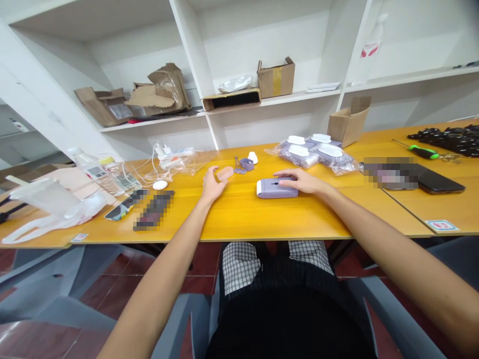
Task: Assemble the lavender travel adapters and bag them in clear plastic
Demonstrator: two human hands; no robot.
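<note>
On the table, the device lies before you, your right hand on its right end. Left of it is your left hand, a flat piece at its fingertips. Behind it lie a cap, slightly left, and bagged units, rightward. Far left of it stand bottles; far right lies a screwdriver. Shelves stand behind it.

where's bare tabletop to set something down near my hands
The yellow wooden tabletop is bare between your left forearm and right forearm, in front of the lavender perforated box, and from your right forearm to the flat dark device. Crowded: far left, around clear plastic bottles, and back right, around bagged lavender units.
</note>
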